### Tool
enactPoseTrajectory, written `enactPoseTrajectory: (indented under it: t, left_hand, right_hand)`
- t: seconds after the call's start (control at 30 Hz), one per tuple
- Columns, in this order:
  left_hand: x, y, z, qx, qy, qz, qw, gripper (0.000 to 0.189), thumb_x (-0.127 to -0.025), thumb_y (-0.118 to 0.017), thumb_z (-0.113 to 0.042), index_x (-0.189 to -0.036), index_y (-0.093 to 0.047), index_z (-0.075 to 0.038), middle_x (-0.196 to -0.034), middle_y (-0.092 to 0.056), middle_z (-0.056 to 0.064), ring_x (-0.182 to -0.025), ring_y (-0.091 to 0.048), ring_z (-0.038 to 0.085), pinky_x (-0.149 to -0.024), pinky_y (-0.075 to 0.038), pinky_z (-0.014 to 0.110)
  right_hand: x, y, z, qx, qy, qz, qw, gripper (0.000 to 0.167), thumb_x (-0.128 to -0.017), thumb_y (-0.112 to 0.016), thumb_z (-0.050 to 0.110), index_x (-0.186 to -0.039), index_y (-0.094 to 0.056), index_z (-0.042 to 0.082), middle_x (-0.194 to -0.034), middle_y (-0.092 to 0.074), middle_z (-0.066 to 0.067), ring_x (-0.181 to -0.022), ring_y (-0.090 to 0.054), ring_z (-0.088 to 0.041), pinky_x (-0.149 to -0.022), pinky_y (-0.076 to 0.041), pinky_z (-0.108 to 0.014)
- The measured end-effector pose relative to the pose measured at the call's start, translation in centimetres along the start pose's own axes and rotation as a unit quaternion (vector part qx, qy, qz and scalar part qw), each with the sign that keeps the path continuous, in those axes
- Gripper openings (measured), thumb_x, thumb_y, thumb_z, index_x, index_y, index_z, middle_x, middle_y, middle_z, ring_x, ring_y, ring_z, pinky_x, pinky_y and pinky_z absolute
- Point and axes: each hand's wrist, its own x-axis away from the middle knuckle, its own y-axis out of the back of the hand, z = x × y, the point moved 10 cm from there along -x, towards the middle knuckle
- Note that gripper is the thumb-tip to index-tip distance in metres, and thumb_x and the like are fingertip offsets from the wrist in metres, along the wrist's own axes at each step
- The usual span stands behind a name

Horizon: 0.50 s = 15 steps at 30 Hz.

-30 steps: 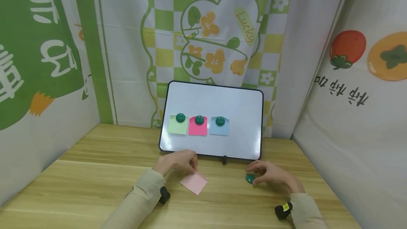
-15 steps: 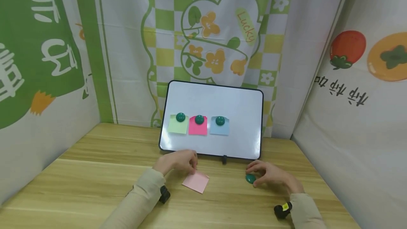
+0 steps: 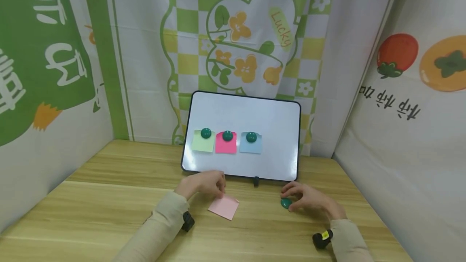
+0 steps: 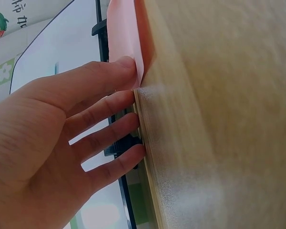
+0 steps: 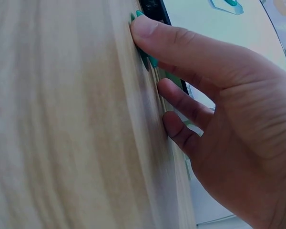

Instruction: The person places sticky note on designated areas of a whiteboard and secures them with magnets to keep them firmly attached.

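Note:
My left hand pinches the edge of a pale pink sticky note between thumb and forefinger, low over the table. In the left wrist view the thumb lies across the pink paper, and the other fingertips reach the wood. To the right, my right hand holds a round green magnet at the tabletop, thumb on one side and fingers on the other. The thumb hides most of that magnet in the right wrist view, where a thin green edge shows.
Behind the hands a black-framed whiteboard leans back. On it, green magnets hold a light green note, a bright pink note and a blue note. A small black foot sticks out below the board. Printed curtains surround the wooden table.
The pink note has turned slightly, its lower corner shifting right, in my left fingers. Both hands stay almost in place, and the right one keeps its hold on the magnet.

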Motion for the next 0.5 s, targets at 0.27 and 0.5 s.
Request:
enactPoseTrajectory:
  t: [0.27,0.5]
  left_hand:
    - [0.14,-0.08,0.13,0.013,0.006,0.005,0.9999,0.013,-0.084,-0.077,-0.014,-0.074,-0.069,-0.016,-0.093,-0.057,-0.007,-0.08,-0.053,0.01,-0.07,-0.046,0.025]
    - [0.2,0.03,0.22,0.013,0.015,0.006,0.9998,0.012,-0.085,-0.076,-0.015,-0.076,-0.069,-0.015,-0.094,-0.058,-0.006,-0.08,-0.054,0.009,-0.071,-0.047,0.025]
  right_hand:
    - [-0.2,0.24,0.05,0.041,-0.023,-0.006,0.9989,0.037,-0.084,-0.079,0.024,-0.118,-0.072,0.012,-0.134,-0.056,-0.011,-0.125,-0.048,-0.03,-0.1,-0.043,-0.029]
    - [-0.21,0.45,0.02,0.048,-0.032,-0.005,0.9983,0.037,-0.083,-0.08,0.026,-0.117,-0.072,0.013,-0.134,-0.058,-0.01,-0.126,-0.048,-0.035,-0.101,-0.043,-0.03]
